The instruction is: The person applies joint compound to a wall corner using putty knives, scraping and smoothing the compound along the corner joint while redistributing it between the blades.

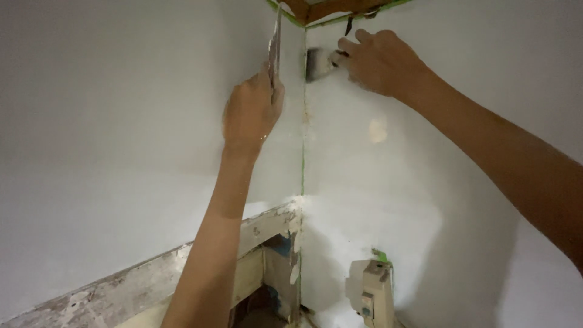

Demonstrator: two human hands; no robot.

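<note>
My left hand (250, 109) is raised against the left white wall and grips a flat putty plate (274, 45) held upright, edge-on, close to the corner. My right hand (379, 61) is higher, on the right wall, and holds a small putty knife (317, 64) whose blade presses flat on the wall right at the corner seam (303, 140). Green tape (303, 173) runs down that seam and along the top edge of the walls.
A rough paint-splashed wooden ledge (146, 276) slopes along the bottom left, with an open cavity (267, 304) under it. A beige breaker box (376, 294) is mounted low on the right wall. Brown wood (328, 7) shows above the corner.
</note>
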